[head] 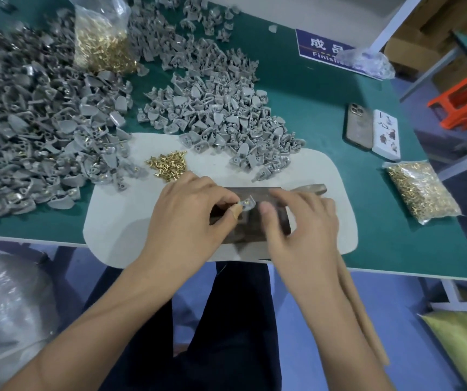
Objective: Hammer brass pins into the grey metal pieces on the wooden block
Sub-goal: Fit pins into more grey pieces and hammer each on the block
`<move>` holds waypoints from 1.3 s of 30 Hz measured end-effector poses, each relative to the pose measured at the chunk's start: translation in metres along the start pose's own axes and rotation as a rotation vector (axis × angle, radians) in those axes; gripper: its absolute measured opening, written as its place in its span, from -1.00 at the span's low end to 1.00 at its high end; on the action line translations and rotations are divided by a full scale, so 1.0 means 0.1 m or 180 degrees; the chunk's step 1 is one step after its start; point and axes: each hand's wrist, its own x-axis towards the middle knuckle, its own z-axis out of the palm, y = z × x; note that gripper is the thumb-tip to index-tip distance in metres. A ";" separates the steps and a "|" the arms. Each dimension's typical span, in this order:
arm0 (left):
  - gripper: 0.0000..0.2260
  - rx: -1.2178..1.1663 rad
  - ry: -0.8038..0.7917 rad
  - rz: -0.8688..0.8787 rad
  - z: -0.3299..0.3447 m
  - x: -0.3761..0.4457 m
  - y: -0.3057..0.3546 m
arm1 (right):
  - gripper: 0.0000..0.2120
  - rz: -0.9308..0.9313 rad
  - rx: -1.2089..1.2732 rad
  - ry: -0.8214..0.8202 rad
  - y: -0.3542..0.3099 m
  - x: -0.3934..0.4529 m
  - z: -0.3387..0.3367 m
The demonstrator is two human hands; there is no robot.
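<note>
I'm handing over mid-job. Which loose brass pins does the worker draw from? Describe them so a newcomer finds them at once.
Start at the white mat on the green table, at the near edge. On its far left part, just beyond the left hand, lies a small loose pile of brass pins. Unlike the two bags of pins, it is unbagged, and it lies between the grey piles.

I see one grey metal piece at frame centre, tilted on the dark wooden block, a brass pin seated in it. Loose brass pins lie heaped just above. Grey pieces are piled across the upper frame.
</note>
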 end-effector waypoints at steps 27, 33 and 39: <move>-0.69 0.1318 0.0369 -0.0462 -0.51 0.01 -1.08 | -0.86 -0.0572 0.0782 -0.0480 -0.90 0.17 0.80; -0.84 0.1514 0.0459 -0.0469 -0.59 0.16 -1.29 | -0.87 -0.0633 0.0611 -0.0434 -0.92 0.17 0.80; -0.81 0.1645 0.0496 -0.0495 -0.72 0.34 -1.51 | -0.88 -0.0686 0.0594 -0.0392 -0.92 0.16 0.81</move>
